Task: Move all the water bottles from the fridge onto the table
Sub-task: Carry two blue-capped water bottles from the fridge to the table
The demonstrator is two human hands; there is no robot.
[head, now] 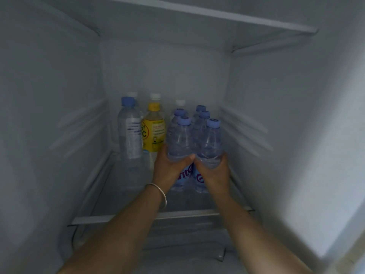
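Item — I am watching left hand point(167, 167) and right hand point(214, 171) gripping clear blue-capped plastic water bottles point(194, 143) mid-body beside the yellow-labelled bottle point(153, 131) — likely heavy, slippery.

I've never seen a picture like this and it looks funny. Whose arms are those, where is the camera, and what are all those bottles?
The camera sits on a person's head, so you see what they see: their own two arms reaching into an open fridge. The left hand, with a bangle on its wrist, and the right hand each grip one small blue-capped water bottle at the front of a cluster. All stand on the glass shelf. Left of them are a taller clear bottle and a yellow drink bottle, with a few white caps peeking out behind. The table isn't in the picture.
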